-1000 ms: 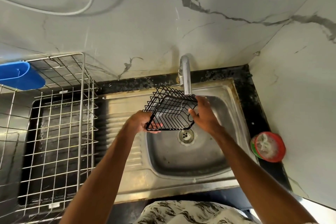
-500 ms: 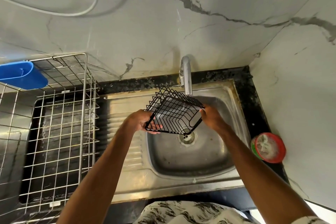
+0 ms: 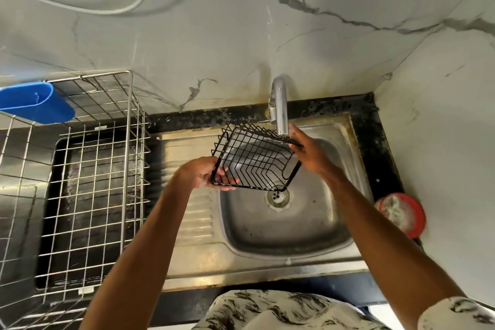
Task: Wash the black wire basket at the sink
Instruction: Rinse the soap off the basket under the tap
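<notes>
The black wire basket (image 3: 254,158) is held tilted above the steel sink bowl (image 3: 316,222), its open side facing me, just under the spout of the chrome tap (image 3: 280,107). My left hand (image 3: 199,173) grips the basket's near left corner, fingers curled under the rim. My right hand (image 3: 308,153) is at the basket's far right edge, fingers against the wires near the spout. I cannot make out any water stream from the tap. The drain (image 3: 278,197) shows below the basket.
A large steel wire dish rack (image 3: 101,169) stands on the left counter with a blue plastic holder (image 3: 34,106) on its back corner. A red round tub (image 3: 401,214) sits on the black counter right of the sink. Marble walls close the back and right.
My right hand slid from the basket's near right side up to its far right edge by the spout. The basket turned a little, its right side now lower. My left hand kept its grip.
</notes>
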### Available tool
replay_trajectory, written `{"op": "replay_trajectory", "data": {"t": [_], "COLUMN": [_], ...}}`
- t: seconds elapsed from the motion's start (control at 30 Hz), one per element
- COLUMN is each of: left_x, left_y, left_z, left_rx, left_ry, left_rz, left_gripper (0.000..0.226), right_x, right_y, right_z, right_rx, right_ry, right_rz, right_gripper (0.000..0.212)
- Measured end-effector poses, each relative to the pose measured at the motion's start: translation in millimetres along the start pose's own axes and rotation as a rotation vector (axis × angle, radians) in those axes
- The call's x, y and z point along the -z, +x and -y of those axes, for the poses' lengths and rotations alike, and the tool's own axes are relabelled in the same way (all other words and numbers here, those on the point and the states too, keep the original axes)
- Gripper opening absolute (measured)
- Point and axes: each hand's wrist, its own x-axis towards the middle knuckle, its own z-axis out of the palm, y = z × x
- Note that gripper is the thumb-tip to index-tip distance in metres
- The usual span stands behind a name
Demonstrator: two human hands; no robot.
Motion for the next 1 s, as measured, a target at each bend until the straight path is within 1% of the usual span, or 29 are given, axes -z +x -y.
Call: {"op": "replay_trajectory", "data": {"t": [0.03, 0.1, 0.13, 0.2, 0.3, 0.43, 0.53, 0.57, 0.6, 0.67, 0.73, 0.77, 0.8, 0.83, 0.87, 0.9, 0.97, 1.0], "left_x": [0.1, -0.7, -1.5, -0.7, 3.5, 4.4, 7.2, 8.1, 9.2, 11.0, 11.0, 8.6, 4.1, -1.2, -7.7, -14.4, -29.4, -38.1], "left_y": [0.0, -0.2, -0.2, -0.7, -1.1, 2.5, 1.9, 0.8, 0.6, 3.2, 8.7, 10.0, 10.0, 10.0, 9.1, 8.2, 11.0, 13.5], "left_z": [-1.1, -2.4, -3.1, -2.3, 3.1, 9.5, 10.8, 10.7, 10.4, 8.7, 4.4, 1.3, -2.2, -4.5, -5.5, -4.8, 0.8, 5.4], "left_rx": [-0.006, -0.022, -0.028, -0.033, -0.025, -0.077, -0.114, -0.133, -0.158, -0.210, -0.251, -0.263, -0.279, -0.308, -0.348, -0.389, -0.457, -0.471], "left_ry": [-0.019, -0.064, -0.083, -0.127, -0.193, -0.223, -0.186, -0.161, -0.134, -0.119, -0.128, -0.137, -0.174, -0.239, -0.325, -0.415, -0.505, -0.496], "left_rz": [0.015, 0.042, 0.052, 0.084, 0.096, 0.080, 0.074, 0.078, 0.080, 0.068, 0.040, 0.017, 0.004, 0.008, 0.043, 0.087, 0.162, 0.146], "left_gripper": [0.029, 0.029, 0.029, 0.029, 0.026, 0.033, 0.034, 0.032, 0.029, 0.025, 0.030, 0.033, 0.033, 0.028, 0.024, 0.023, 0.031, 0.036], "right_x": [4.8, 9.1, 9.0, 6.2, 1.2, 3.2, 5.5, 7.8, 11.1, 19.9, 26.7, 28.4, 29.4, 30.0, 30.2, 28.6, 23.7, 20.8], "right_y": [-1.9, -8.0, -10.4, -12.1, -11.3, -10.5, -9.8, -9.5, -9.6, -12.5, -18.6, -23.1, -28.1, -34.7, -42.1, -49.1, -64.3, -72.1], "right_z": [-4.5, -7.6, -8.2, -8.5, -3.9, 6.3, 13.1, 13.6, 14.7, 17.4, 20.7, 20.3, 18.7, 17.4, 13.9, 9.0, -4.0, -9.1], "right_rx": [-0.038, -0.188, -0.248, -0.277, -0.266, -0.236, -0.229, -0.248, -0.279, -0.336, -0.350, -0.354, -0.363, -0.385, -0.421, -0.463, -0.541, -0.567], "right_ry": [0.065, 0.331, 0.464, 0.587, 0.645, 0.587, 0.548, 0.563, 0.594, 0.620, 0.495, 0.432, 0.404, 0.412, 0.439, 0.477, 0.584, 0.651], "right_rz": [-0.028, -0.037, -0.021, -0.019, -0.032, -0.087, -0.105, -0.112, -0.118, -0.060, 0.069, 0.119, 0.155, 0.173, 0.176, 0.179, 0.178, 0.169], "right_gripper": [0.056, 0.040, 0.037, 0.036, 0.035, 0.029, 0.021, 0.022, 0.028, 0.057, 0.081, 0.085, 0.079, 0.070, 0.063, 0.062, 0.073, 0.078]}}
